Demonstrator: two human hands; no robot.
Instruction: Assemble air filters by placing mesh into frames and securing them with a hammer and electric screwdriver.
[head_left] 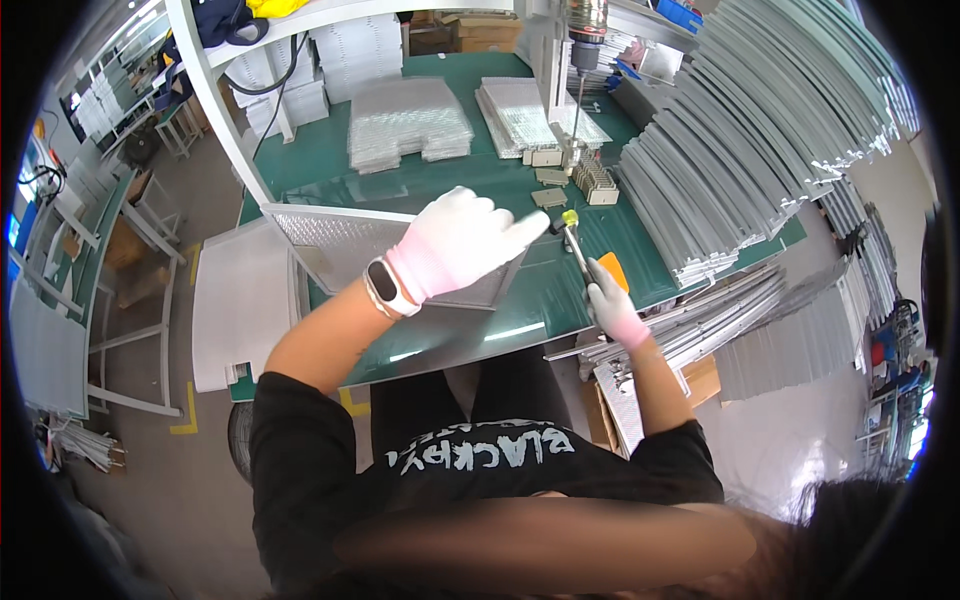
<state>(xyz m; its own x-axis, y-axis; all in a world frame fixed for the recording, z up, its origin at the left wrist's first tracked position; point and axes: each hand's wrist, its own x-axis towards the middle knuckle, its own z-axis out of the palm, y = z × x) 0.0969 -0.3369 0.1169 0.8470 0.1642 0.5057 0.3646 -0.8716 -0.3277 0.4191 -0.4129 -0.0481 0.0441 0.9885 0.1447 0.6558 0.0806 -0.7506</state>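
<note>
My left hand [455, 245], in a white and pink glove, is closed at the edge of a grey perforated metal panel [345, 240]. Its index finger points right, and its palm side is hidden. The panel slants over the green table [410, 345]. In my right hand [611, 305], also gloved, is a two-faced mallet [570, 233] with a metal handle. One mallet face is yellow-green and the other black; the head is just right of my left fingertip. An orange piece [613, 272] shows beside the right hand.
A drill-like machine [582, 80] stands at the back, above small beige blocks [597, 186]. Stacked grey metal strips [720, 160] line the right side. Clear-wrapped sheets [410, 120] lie at the back, and white panels [240, 300] sit at the left edge.
</note>
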